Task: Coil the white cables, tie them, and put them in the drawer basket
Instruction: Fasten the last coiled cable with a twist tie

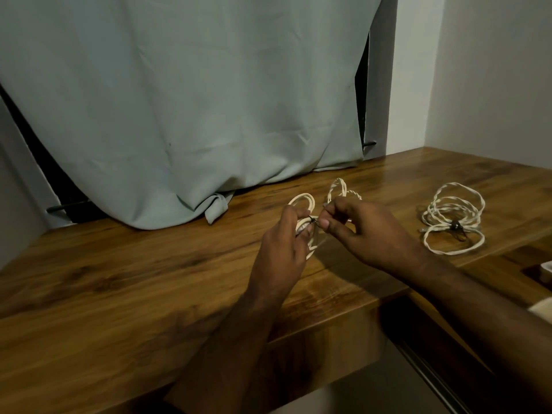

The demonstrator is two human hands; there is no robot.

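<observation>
Head view, one entry: white cable coil [303, 204] held just above the tabletop [119, 279], between both hands. Left hand [286, 243] grips the loops; right hand [358, 231] pinches a dark tie [313, 220] at the coil's waist, fingers [324, 224] clamped on it. A second coil [454, 216], already tied, lies well apart to the right. Risks we judge: the tie slipping before it cinches, loops springing loose, the far twisted loop escaping the bundle. Drawer basket not identifiable.

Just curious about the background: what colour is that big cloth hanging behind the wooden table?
Pale grey-green, plain without pattern; the hanging cloth curtain shows in the head view.
</observation>
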